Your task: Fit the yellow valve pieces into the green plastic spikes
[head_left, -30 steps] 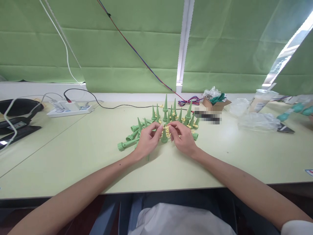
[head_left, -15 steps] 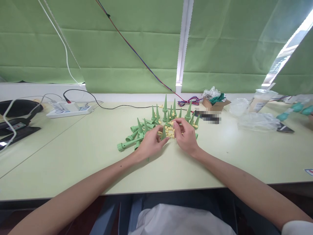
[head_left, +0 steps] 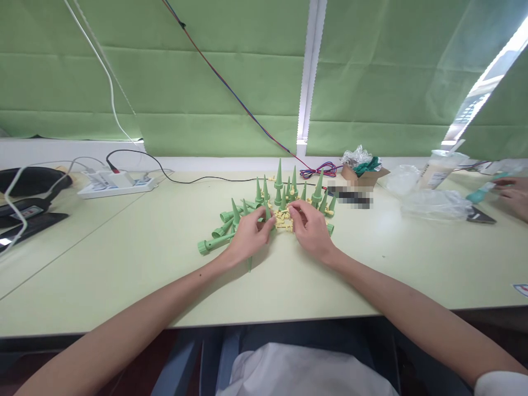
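My left hand (head_left: pixel 252 234) is closed round a green plastic cone-shaped spike (head_left: pixel 268 211), its point upward. Just to the right, my right hand (head_left: pixel 312 230) has thumb and fingers pinched together at the edge of a pile of small yellow plastic pieces (head_left: pixel 282 221). Whatever lies between those fingertips is too small and covered to make out. Behind both hands several green spikes (head_left: pixel 279 176) stand upright, some with yellow pieces on them. Long green spikes with ribbed caps (head_left: pixel 203 247) lie beside and partly under my left hand.
A white power strip (head_left: pixel 117 186) with plugs sits at the left, near dark devices (head_left: pixel 33 212). Back right are a cardboard box (head_left: pixel 363 179), a plastic cup (head_left: pixel 438 169) and clear plastic bags (head_left: pixel 437 204). Another person's hand (head_left: pixel 515 195) shows at the right edge.
My left hand has shifted a little left and away from me with the green spike. My right hand has barely moved. The other person's hand has come further into view at the right.
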### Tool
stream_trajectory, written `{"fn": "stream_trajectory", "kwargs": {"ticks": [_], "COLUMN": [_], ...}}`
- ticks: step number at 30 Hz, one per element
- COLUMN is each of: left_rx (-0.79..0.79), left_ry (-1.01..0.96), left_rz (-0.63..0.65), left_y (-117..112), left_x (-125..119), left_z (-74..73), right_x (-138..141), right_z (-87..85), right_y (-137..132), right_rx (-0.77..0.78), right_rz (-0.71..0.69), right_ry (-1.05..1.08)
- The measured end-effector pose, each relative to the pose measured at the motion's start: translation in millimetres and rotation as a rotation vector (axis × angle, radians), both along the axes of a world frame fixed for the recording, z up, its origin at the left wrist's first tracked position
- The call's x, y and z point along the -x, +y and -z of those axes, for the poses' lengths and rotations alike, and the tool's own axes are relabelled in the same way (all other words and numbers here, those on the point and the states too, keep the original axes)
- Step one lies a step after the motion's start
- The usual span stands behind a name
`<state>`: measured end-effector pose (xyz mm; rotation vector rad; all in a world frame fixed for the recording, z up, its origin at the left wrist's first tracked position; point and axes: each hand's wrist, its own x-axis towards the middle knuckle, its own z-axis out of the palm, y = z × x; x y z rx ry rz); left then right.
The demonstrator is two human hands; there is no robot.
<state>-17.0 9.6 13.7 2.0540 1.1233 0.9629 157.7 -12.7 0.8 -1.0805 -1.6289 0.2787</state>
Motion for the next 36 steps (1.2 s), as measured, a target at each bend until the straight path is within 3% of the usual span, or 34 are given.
{"fn": "stream_trajectory", "kwargs": {"ticks": [4,9,25,36], "left_rx": [0.049,0.065,0.045,-0.025], "left_ry": [-0.178,-0.245,-0.222,-0.161], "left_rz": [-0.049,-0.057,0.005,-0.012], "left_y": [1.4,0.8,-1.8,-4.9], "left_x": [0.2,-0.1,1.0,-0.4], "left_z": [-2.9,-3.7,-2.6,0.4], "right_x": [0.0,-0.1,3.0,2.3], "right_z": [0.7,1.1,1.7,3.3], "right_y": [1.2,2.0,-2.0,2.0], "right_rx": [0.023,0.03,0.157,0.167], "right_rz": [-0.011,-0.005,-0.136,-0.043], "right_ry": [-0.031,-0.043,-0.057,-0.149]}}
